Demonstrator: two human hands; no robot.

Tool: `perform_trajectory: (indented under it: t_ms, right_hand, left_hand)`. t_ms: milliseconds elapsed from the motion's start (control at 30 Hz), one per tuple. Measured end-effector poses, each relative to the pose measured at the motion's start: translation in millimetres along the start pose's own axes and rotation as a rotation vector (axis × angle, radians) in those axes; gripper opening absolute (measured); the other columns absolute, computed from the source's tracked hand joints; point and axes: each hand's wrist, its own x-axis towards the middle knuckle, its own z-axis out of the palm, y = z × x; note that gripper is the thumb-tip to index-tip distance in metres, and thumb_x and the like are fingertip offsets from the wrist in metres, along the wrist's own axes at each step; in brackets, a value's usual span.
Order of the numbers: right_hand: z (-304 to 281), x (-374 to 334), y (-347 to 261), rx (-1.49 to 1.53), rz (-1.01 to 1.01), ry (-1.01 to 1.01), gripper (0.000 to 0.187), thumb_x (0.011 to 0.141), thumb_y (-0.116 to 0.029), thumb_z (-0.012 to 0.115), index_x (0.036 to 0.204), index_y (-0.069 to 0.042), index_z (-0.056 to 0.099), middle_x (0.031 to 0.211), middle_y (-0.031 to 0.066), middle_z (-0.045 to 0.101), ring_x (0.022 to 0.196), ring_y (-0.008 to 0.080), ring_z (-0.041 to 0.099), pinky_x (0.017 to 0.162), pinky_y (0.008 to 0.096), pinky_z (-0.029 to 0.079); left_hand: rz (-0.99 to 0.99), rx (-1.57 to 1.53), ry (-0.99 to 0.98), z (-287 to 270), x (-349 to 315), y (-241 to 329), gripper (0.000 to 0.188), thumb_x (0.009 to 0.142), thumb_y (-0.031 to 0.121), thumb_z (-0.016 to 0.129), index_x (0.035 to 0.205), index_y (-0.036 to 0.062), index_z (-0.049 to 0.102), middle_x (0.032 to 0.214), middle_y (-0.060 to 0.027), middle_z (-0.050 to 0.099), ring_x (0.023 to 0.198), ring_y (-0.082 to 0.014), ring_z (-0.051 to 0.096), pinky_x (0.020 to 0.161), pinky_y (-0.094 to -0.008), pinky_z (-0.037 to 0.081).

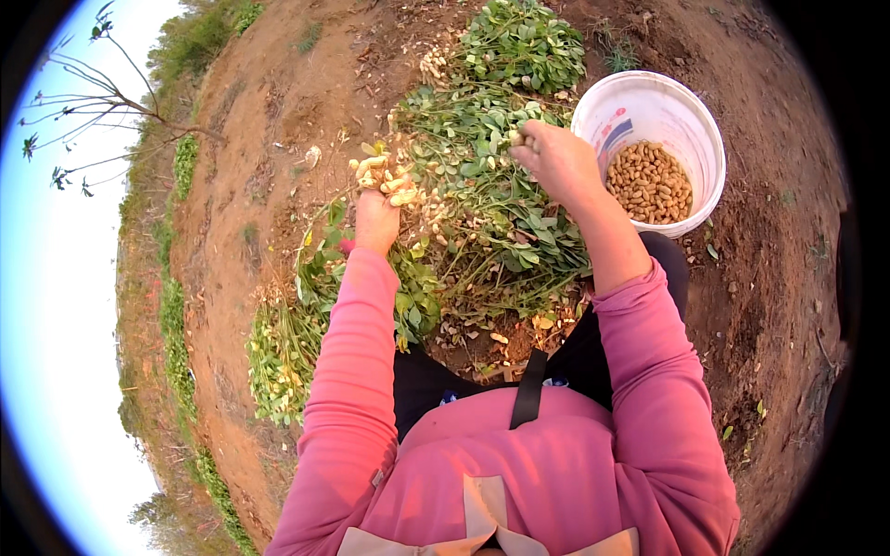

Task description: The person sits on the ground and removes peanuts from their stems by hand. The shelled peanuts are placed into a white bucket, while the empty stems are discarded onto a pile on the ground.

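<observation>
My left hand (pixel 376 222) is closed round a peanut plant, and a cluster of pale peanut pods (pixel 385 176) sticks out above the fist. To its right, my right hand (pixel 558 159) has its fingers curled together over the plant heap. Pale pods (pixel 516 138) show at those fingertips; how many lie inside the fingers is hidden. Just right of that hand stands a white bucket (pixel 712 153), its bottom covered with loose peanuts (pixel 651 183). Between my hands spreads a heap of pulled peanut plants (pixel 473 167) with green leaves.
Another leafy bunch (pixel 524 46) lies at the far end of the heap, and more plants (pixel 278 361) lie left of my left forearm. Brown bare soil (pixel 769 278) surrounds everything. A thin branching tree (pixel 139 107) and green rows stand off to the left.
</observation>
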Motion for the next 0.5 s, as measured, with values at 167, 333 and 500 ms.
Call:
perform_trajectory:
  t_ms: [167, 333, 500]
  right_hand:
    - [-18.1, -3.8, 63.8, -0.252, 0.038, 0.282, 0.060, 0.085, -0.033, 0.065, 0.134, -0.007, 0.043, 0.130, 0.0200, 0.050, 0.109, 0.0365, 0.056, 0.094, 0.0436, 0.042]
    - [5.9, -15.3, -14.3, 0.441, -0.165, -0.149, 0.028, 0.084, -0.028, 0.066, 0.089, -0.001, 0.060, 0.079, 0.0133, 0.064, 0.072, 0.0284, 0.061, 0.066, 0.0378, 0.048]
    - [50.1, -35.1, -51.4, 0.277, -0.351, 0.027, 0.041, 0.079, -0.043, 0.068, 0.092, -0.006, 0.056, 0.086, 0.0095, 0.062, 0.081, 0.0310, 0.062, 0.069, 0.0402, 0.049]
  left_hand:
    - [-0.011, -0.313, -0.343, 19.2, -7.9, 12.5, 0.032, 0.091, 0.030, 0.061, 0.105, 0.0006, 0.062, 0.091, -0.0026, 0.064, 0.082, -0.0133, 0.055, 0.077, -0.0307, 0.045]
    - [-0.012, -0.256, -0.270, 23.0, -19.5, 32.6, 0.030, 0.092, 0.029, 0.060, 0.103, 0.0010, 0.064, 0.089, -0.0048, 0.066, 0.081, -0.0148, 0.058, 0.075, -0.0321, 0.046]
    - [0.050, -0.347, -0.212, 39.6, -6.7, 7.3, 0.028, 0.085, 0.022, 0.063, 0.107, 0.0047, 0.064, 0.093, -0.0135, 0.069, 0.086, -0.0244, 0.066, 0.075, -0.0366, 0.049]
